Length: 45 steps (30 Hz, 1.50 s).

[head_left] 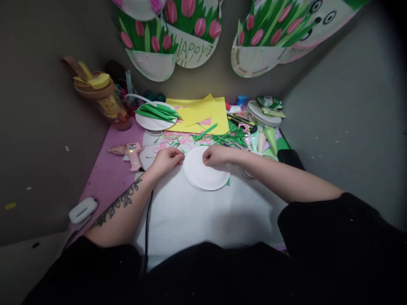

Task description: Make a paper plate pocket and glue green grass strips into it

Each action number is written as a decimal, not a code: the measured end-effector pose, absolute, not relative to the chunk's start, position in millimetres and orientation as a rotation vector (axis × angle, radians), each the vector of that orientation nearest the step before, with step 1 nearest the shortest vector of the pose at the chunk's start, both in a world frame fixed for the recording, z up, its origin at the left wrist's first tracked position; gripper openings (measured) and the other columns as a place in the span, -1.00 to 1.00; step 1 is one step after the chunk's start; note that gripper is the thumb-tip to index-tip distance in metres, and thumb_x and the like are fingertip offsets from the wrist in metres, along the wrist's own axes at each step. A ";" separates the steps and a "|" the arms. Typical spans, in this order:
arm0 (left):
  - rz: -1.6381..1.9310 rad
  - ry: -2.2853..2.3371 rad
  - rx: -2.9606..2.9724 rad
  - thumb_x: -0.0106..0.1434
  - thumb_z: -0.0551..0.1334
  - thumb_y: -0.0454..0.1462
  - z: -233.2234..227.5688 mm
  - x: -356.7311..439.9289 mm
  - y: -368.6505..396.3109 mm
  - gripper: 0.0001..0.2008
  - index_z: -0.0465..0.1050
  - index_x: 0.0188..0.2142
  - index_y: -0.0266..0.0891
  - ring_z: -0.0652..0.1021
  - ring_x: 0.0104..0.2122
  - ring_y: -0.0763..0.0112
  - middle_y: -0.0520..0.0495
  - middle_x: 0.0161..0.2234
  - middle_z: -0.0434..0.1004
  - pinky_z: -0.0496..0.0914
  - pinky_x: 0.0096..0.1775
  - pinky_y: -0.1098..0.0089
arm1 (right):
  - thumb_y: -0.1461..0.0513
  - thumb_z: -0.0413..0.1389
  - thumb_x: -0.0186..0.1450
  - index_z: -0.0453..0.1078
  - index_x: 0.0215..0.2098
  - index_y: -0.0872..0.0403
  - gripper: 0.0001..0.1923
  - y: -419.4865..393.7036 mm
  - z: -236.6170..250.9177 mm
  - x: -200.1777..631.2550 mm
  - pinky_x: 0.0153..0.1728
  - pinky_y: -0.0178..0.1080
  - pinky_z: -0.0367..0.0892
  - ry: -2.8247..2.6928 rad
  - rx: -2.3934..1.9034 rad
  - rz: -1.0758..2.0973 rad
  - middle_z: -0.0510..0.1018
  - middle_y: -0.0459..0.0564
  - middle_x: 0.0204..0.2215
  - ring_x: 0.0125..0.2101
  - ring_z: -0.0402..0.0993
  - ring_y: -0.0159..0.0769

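Observation:
A white paper plate (206,178) lies on the white table cover, and the edge of a second one shows just beneath it. My right hand (218,155) is over the plate's upper right part, fingers curled closed; anything inside them is hidden. At the plate's left edge is my left hand (169,158), its thumb and fingers pinched together. Whether it touches the rim or holds something small I cannot tell. A bit of green paper (228,182) sticks out at the plate's right.
Left of my left hand lies a pink glue gun (132,154), its black cord (146,228) running towards me. Behind are green paper strips on a white plate (155,123), yellow sheets (197,112) and green scraps (233,134). A tumbler (104,101) stands back left, an earbud case (83,210) front left.

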<state>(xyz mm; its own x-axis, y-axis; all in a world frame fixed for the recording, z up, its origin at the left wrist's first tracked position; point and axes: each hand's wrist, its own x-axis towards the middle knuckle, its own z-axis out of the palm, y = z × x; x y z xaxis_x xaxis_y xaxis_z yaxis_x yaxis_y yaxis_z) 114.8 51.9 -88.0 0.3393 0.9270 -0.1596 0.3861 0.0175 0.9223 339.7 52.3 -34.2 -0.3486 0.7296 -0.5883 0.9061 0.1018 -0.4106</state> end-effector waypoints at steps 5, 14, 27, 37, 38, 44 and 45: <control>0.647 1.240 1.580 0.10 0.20 -0.19 -88.2 114.6 51.7 -0.80 0.50 -0.40 -0.28 0.57 -0.48 0.37 -0.06 -0.48 0.59 0.38 -0.44 0.45 | 0.32 0.11 0.04 0.48 -0.45 0.07 -0.88 48.1 -35.7 337.3 -0.57 -0.38 0.14 2.140 1.624 -1.063 0.55 -0.09 -0.49 -0.48 0.41 -0.35; 0.649 1.228 1.527 0.09 0.21 -0.18 -86.1 115.5 51.5 -0.81 0.48 -0.41 -0.28 0.57 -0.48 0.40 -0.06 -0.46 0.59 0.38 -0.44 0.46 | 0.33 0.10 0.05 0.49 -0.44 0.08 -0.87 48.8 -41.6 336.9 -0.56 -0.39 0.15 2.153 1.607 -1.040 0.57 -0.08 -0.48 -0.47 0.44 -0.34; 0.655 1.232 1.609 0.02 0.24 -0.20 -87.9 113.4 52.0 -0.79 0.47 -0.35 -0.26 0.49 -0.47 0.41 -0.02 -0.47 0.52 0.33 -0.42 0.45 | 0.30 0.11 0.03 0.53 -0.43 0.07 -0.83 46.5 -46.7 334.6 -0.52 -0.40 0.18 2.190 1.637 -0.972 0.61 -0.07 -0.46 -0.42 0.48 -0.31; 0.597 1.128 1.717 -0.04 0.28 -0.26 -82.4 110.8 48.2 -0.72 0.36 -0.29 -0.22 0.35 -0.46 0.47 0.09 -0.44 0.31 0.25 -0.41 0.45 | 0.29 0.13 0.01 0.54 -0.41 0.07 -0.82 48.3 -48.4 332.8 -0.52 -0.37 0.21 2.164 1.654 -0.977 0.62 -0.04 -0.44 -0.41 0.51 -0.26; 0.584 1.124 1.738 -0.05 0.29 -0.26 -81.9 110.9 47.7 -0.71 0.35 -0.28 -0.22 0.35 -0.45 0.46 0.09 -0.43 0.30 0.25 -0.39 0.44 | 0.29 0.13 0.01 0.54 -0.41 0.07 -0.81 48.4 -48.3 332.5 -0.53 -0.37 0.21 2.162 1.654 -0.978 0.62 -0.04 -0.44 -0.41 0.50 -0.26; 0.522 1.128 1.859 -0.07 0.34 -0.27 -79.9 111.7 45.3 -0.65 0.32 -0.26 -0.20 0.35 -0.41 0.42 0.09 -0.41 0.30 0.25 -0.38 0.42 | 0.29 0.13 0.00 0.54 -0.41 0.09 -0.81 48.8 -46.1 331.2 -0.55 -0.37 0.19 2.158 1.633 -0.992 0.61 -0.03 -0.46 -0.43 0.49 -0.27; 0.513 1.129 1.885 -0.07 0.33 -0.27 -79.9 111.7 44.9 -0.65 0.33 -0.25 -0.20 0.36 -0.40 0.41 0.08 -0.40 0.31 0.26 -0.37 0.41 | 0.29 0.13 0.01 0.54 -0.40 0.09 -0.81 49.1 -44.9 331.5 -0.55 -0.36 0.19 2.157 1.627 -0.998 0.61 -0.03 -0.46 -0.43 0.48 -0.27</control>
<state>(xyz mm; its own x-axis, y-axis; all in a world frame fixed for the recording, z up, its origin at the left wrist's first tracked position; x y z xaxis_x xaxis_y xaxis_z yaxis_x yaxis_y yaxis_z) 111.7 44.9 -79.9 0.5064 0.8589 -0.0768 0.5069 -0.2245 0.8323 331.5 49.1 -44.9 -0.3387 0.7421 -0.5785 0.9212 0.1366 -0.3642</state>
